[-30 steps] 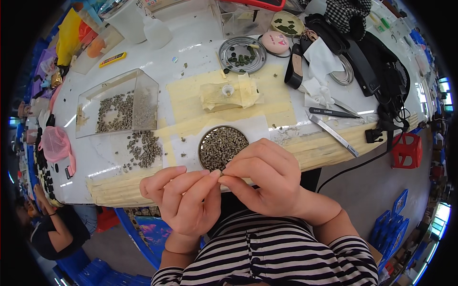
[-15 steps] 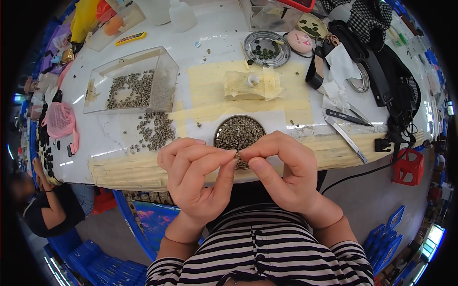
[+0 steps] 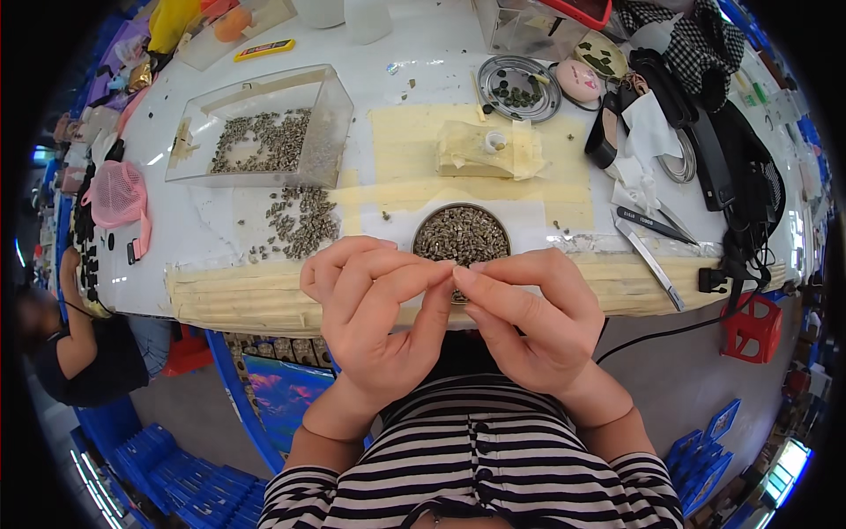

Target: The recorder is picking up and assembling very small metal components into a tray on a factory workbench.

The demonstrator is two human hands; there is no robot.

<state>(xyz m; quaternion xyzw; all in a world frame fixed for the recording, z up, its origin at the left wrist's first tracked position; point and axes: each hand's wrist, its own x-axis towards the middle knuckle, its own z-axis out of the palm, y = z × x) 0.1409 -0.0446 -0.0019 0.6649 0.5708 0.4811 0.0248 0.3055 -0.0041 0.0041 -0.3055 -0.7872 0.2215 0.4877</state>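
Just in front of a round dish (image 3: 505,231) heaped with small metal parts (image 3: 460,236), my two hands meet fingertip to fingertip. My left hand (image 3: 379,313) pinches thumb against index finger. My right hand (image 3: 538,317) does the same, its fingertips touching those of the left. Whatever lies between them is too small and covered to name. Behind the dish stands a block wrapped in cream tape (image 3: 480,154), with a small white cup-shaped piece (image 3: 495,140) on top. More loose metal parts (image 3: 304,222) are scattered left of the dish.
A clear plastic box (image 3: 328,132) with more metal parts lies at the left. Tweezers (image 3: 650,264), a metal plate (image 3: 551,106) of dark green pieces and a black strap (image 3: 604,132) lie to the right. A pink mesh strainer (image 3: 119,194) is far left. Another person (image 3: 88,353) sits at the left edge.
The fingertips of both hands have come closer together, and the right fingers now press against the left. The view has shifted slightly, so the table sits further right and higher.
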